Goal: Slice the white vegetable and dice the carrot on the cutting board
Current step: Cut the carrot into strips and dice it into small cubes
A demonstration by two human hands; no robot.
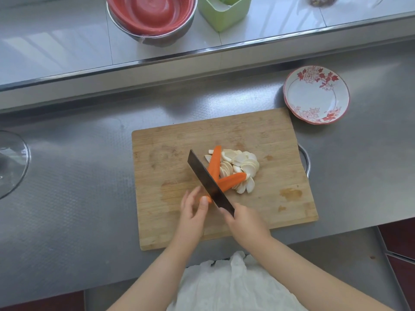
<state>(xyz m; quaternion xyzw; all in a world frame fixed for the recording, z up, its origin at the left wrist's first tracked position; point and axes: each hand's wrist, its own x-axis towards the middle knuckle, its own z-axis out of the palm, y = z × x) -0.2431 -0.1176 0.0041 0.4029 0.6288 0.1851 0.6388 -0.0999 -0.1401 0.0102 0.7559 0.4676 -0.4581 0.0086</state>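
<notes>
Our right hand (243, 222) grips the knife (210, 182) by its handle, blade angled across the carrot (231, 181). Our left hand (193, 206) steadies the carrot's near end, fingers loosely curved. A second carrot piece (214, 162) leans against white slices (243, 166) mid-board (269, 135). A plate (316, 95) sits beyond on the counter (78, 164).

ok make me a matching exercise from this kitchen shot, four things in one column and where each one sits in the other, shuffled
Things:
1. dark cleaver blade
2. pile of white vegetable slices
3. red-flowered white plate
4. red plastic bowl in a steel bowl

Places:
A. on the raised shelf at the back
B. on the steel counter beyond the wooden cutting board's far right corner
C. gripped by the right hand, slanted over the orange carrot pieces
D. on the board, right of the carrots

Pairs: 1-C, 2-D, 3-B, 4-A
</notes>
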